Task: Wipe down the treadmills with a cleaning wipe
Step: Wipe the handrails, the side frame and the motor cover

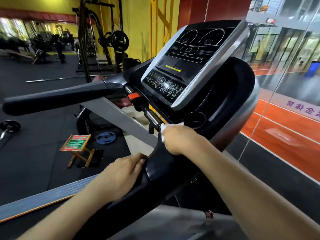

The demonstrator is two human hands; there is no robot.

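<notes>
Left hand [125, 172] first: I see it resting on the near end of the treadmill's right handrail [155, 172], fingers curled over the black rail's left edge, gripping it. Further left, on the dark gym floor, stands a small folding stool [76, 146] with a red and green woven seat, and just beyond it lies a blue weight plate [106, 138]. A second black handrail [57, 99] stretches out toward the left of the view. Moving right, my right hand [180, 139] sits farther along the same rail as the left, closed around a white cleaning wipe [163, 129] that it presses against the rail where the metal crossbar [152, 117] meets it. Above and beyond that hand rises the treadmill console [190, 63], its dark panel tilted toward me. A round cup holder [196, 119] lies just beside the wipe. At far right, a glass wall [285, 66] borders an orange track floor.
</notes>
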